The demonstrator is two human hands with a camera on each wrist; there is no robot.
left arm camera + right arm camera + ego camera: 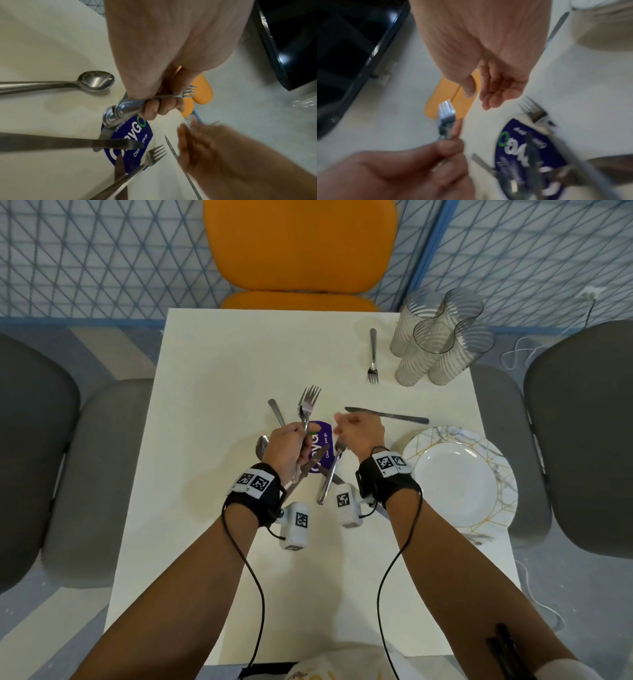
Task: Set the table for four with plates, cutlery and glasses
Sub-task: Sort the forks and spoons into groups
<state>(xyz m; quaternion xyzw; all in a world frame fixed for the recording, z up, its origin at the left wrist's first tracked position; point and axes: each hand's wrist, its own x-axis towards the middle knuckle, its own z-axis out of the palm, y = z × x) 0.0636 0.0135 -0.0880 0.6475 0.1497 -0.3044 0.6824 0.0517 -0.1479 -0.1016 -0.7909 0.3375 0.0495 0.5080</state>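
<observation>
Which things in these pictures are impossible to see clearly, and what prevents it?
- Forks in the left hand: exact count unclear, tines overlap in every view.
- Purple sticker: text partly covered by cutlery; blurred in right wrist view.
- Right hand: fingertips motion-blurred, head view.
- Stacked plates: count unclear.
- Near item: cut off by bottom edge.

The white square surface [212, 364] carries a round purple sticker [322, 451] at its middle with loose steel cutlery [327, 484] lying across it. A marble-patterned plate stack [462, 481] sits at the right edge. A lone fork [373, 357] lies beside four clear ribbed tumblers [442, 337] in the far right corner, and a table knife [387, 415] lies between these and the plates.
</observation>
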